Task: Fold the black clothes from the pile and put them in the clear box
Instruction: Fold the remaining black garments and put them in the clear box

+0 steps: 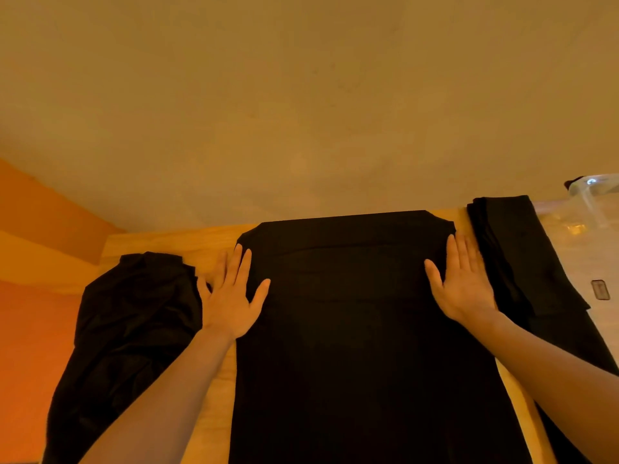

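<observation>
Desk: a light wooden desk [214,390] set against a plain wall carries everything; bare strips of it show on either side of the middle garment.
Garment being folded: a long black cloth garment [351,329] lies flat down the middle of the desk, its far edge near the wall. It looks already narrowed to a strip, with faint creases running across it; likely laid out so it can be doubled lengthwise.
Pile: a rumpled heap of black clothes [134,329] sits on the desk's left side, hanging off its edge, probably kept there as the stock to draw from.
Folded piece: a folded black cloth [522,256] lies to the right, next to the box, apparently awaiting stowing.
Clear box: a clear plastic box [593,209] stands at the far right, only partly in frame.
Left hand [231,296]: flat on the garment's left edge, fingers [243,262] spread, gripping nothing, seemingly smoothing.
Right hand [464,286]: mirrors it on the right edge, palm down, nothing held.
</observation>
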The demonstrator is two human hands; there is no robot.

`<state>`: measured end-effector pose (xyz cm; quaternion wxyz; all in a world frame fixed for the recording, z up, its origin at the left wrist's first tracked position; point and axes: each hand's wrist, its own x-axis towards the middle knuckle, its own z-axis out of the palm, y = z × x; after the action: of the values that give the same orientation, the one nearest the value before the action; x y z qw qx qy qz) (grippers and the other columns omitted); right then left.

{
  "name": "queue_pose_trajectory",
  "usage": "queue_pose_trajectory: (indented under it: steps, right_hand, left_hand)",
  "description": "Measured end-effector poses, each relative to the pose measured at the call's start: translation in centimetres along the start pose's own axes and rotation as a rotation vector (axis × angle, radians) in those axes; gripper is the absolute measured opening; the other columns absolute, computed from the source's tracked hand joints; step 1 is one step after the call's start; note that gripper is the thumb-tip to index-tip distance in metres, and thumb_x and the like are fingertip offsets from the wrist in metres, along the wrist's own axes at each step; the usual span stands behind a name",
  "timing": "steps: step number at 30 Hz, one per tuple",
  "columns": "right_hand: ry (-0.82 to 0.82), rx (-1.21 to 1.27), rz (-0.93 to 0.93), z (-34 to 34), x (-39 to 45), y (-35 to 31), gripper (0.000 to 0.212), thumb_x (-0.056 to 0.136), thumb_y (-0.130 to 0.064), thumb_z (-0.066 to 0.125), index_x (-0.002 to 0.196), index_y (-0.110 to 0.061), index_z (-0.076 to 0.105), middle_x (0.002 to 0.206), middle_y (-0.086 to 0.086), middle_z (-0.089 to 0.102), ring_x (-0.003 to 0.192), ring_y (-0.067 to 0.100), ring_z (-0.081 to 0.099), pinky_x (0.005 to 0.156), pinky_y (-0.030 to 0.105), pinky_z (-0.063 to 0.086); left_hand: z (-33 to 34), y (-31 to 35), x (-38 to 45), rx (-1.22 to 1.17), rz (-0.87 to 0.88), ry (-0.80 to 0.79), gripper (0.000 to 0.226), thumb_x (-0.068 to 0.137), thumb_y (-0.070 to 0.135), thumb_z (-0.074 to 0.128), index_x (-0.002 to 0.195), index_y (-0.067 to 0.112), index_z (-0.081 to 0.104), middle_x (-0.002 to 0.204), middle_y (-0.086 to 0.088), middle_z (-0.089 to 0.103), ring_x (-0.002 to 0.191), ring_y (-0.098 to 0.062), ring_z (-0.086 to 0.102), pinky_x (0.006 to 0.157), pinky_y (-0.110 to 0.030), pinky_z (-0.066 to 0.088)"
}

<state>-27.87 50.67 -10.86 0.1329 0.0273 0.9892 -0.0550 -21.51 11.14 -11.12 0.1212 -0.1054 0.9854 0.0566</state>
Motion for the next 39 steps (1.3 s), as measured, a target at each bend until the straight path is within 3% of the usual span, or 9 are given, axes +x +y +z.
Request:
queue_pose_trajectory:
  steps: [6,10,16,21,25,30,35,39]
  right_hand:
    - [0.074,-0.039,-0.148,-0.1,0.6,0.3,0.075,0.096,-0.059,0.009,0.152,-0.01,-0.003,0.16,0.006,-0.01,0.146,0.016,-0.017,0.118,0.031,-0.009]
    - [-0.017,0.012,-0.13,-0.4,2.8,-0.4,0.075,0.095,-0.057,0.009,0.151,-0.011,-0.01,0.159,0.004,-0.018,0.143,0.013,-0.024,0.116,0.028,-0.015]
    - [-0.011,-0.042,-0.094,-1.1,6.0,-0.1,0.075,0.095,-0.058,0.007,0.151,-0.011,-0.01,0.159,0.004,-0.017,0.142,0.014,-0.025,0.115,0.03,-0.016]
    - [0.054,-0.017,-0.132,-1.0,5.6,-0.3,0.074,0.096,-0.056,0.004,0.152,-0.008,-0.004,0.16,0.007,-0.01,0.145,0.016,-0.018,0.117,0.031,-0.011]
    - [0.106,0.048,-0.248,-0.4,1.6,-0.2,0.068,0.097,-0.052,0.009,0.152,-0.013,0.004,0.16,0.001,-0.004,0.147,0.013,-0.011,0.119,0.032,-0.004]
    - [0.058,0.037,-0.419,1.5,-7.2,1.6,0.062,0.098,-0.051,0.012,0.152,-0.02,0.012,0.16,-0.004,0.003,0.147,0.006,-0.008,0.12,0.032,0.002]
    - [0.004,-0.008,-0.47,4.2,-15.7,5.3,0.062,0.099,-0.054,0.007,0.151,-0.023,0.02,0.16,-0.005,0.01,0.147,0.008,-0.002,0.119,0.033,0.007]
    - [-0.005,0.013,-0.507,4.6,-20.2,7.7,0.06,0.101,-0.054,0.014,0.15,-0.021,0.027,0.159,-0.004,0.017,0.148,0.013,0.009,0.118,0.033,0.009]
  left_hand:
    - [-1.2,0.5,0.5,-0.06,-0.014,0.026,0.082,0.085,0.075,0.01,0.153,0.03,0.005,0.161,0.008,-0.001,0.147,-0.011,-0.009,0.113,-0.057,0.0]
    - [-1.8,1.6,3.1,-0.05,-0.055,-0.037,0.075,0.092,0.068,0.008,0.153,0.026,-0.004,0.161,0.007,-0.011,0.146,-0.013,-0.016,0.115,-0.052,-0.005]
    - [-2.2,1.7,6.8,-0.01,-0.072,-0.1,0.073,0.092,0.067,0.005,0.151,0.029,-0.013,0.159,0.007,-0.02,0.145,-0.016,-0.021,0.114,-0.054,-0.008]
    - [-2.0,1.7,6.8,-0.02,-0.03,0.015,0.071,0.093,0.065,0.004,0.152,0.027,-0.008,0.16,0.005,-0.014,0.146,-0.016,-0.017,0.115,-0.054,-0.005]
    - [-0.9,2.3,2.3,-0.037,0.089,0.145,0.063,0.098,0.058,0.007,0.154,0.027,0.003,0.161,0.005,-0.005,0.147,-0.014,-0.01,0.114,-0.053,0.008]
    - [2.3,2.3,-7.4,0.01,0.328,0.091,0.06,0.1,0.052,0.016,0.153,0.023,0.017,0.161,0.004,0.005,0.148,-0.014,0.001,0.114,-0.047,0.022]
    - [4.7,1.2,-16.4,0.003,0.387,0.08,0.058,0.101,0.05,0.021,0.15,0.02,0.028,0.16,0.002,0.015,0.148,-0.015,0.012,0.114,-0.039,0.02]
    - [5.3,-0.1,-21.5,-0.08,0.453,0.039,0.058,0.101,0.051,0.028,0.151,0.021,0.027,0.16,0.006,0.015,0.148,-0.014,0.01,0.118,-0.034,0.011]
